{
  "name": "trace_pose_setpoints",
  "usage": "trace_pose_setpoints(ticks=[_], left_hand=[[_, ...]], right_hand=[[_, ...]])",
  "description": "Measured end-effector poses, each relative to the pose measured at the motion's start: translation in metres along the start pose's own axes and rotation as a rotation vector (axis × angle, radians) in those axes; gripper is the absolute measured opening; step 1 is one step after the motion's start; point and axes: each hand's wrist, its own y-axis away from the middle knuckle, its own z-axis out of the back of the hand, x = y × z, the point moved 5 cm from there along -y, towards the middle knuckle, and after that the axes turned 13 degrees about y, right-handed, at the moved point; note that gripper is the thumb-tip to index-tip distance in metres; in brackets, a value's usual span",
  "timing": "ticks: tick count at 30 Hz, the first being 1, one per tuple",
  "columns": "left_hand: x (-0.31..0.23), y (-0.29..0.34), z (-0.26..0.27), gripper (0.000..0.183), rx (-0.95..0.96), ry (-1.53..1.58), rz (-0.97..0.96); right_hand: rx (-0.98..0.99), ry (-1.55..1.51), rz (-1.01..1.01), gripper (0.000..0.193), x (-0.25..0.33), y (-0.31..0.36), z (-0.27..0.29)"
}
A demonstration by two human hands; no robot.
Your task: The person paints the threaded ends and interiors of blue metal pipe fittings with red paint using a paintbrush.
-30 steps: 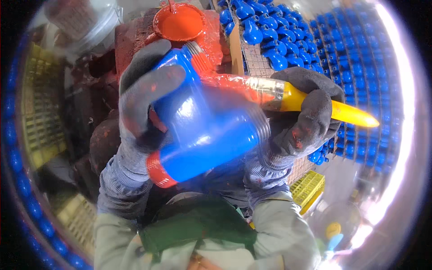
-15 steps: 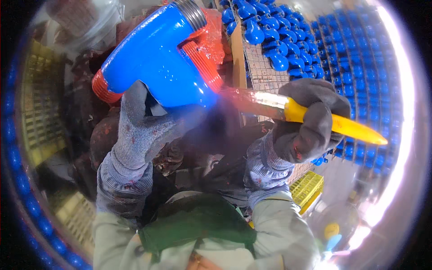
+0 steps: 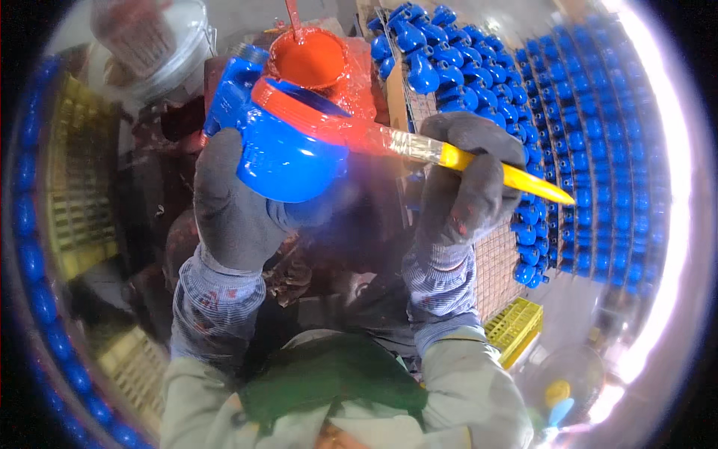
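A glossy blue pipe fitting (image 3: 293,166) is in my left hand (image 3: 233,206), gloved in grey and closed round its near-left side. One threaded end faces up and to the right, its rim coated red; another threaded end points away from me. My right hand (image 3: 471,179), also gloved, grips the yellow handle of a paintbrush (image 3: 413,146). The brush's red bristles lie against the red rim of the fitting. Just beyond the fitting stands a pot of red paint (image 3: 345,58) with a red-smeared stick (image 3: 293,19) in it.
Many blue fittings (image 3: 449,56) stand in rows on wire mesh racks to the right. A yellow plastic crate (image 3: 514,329) sits at the lower right, and more yellowish crates (image 3: 75,187) line the left. A clear bucket (image 3: 191,56) is at the far left.
My left hand has turned the fitting so another threaded end faces up, and lowered it, uncovering the paint pot. My right hand has moved left, bringing the brush onto that end's rim.
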Motion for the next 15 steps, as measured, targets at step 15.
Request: trace_pose_setpoints(ticks=[15], left_hand=[[0.01, -0.005, -0.011, 0.081, 0.127, 0.341, 0.257]], right_hand=[[0.28, -0.694, -0.823, 0.024, -0.08, 0.043, -0.032]])
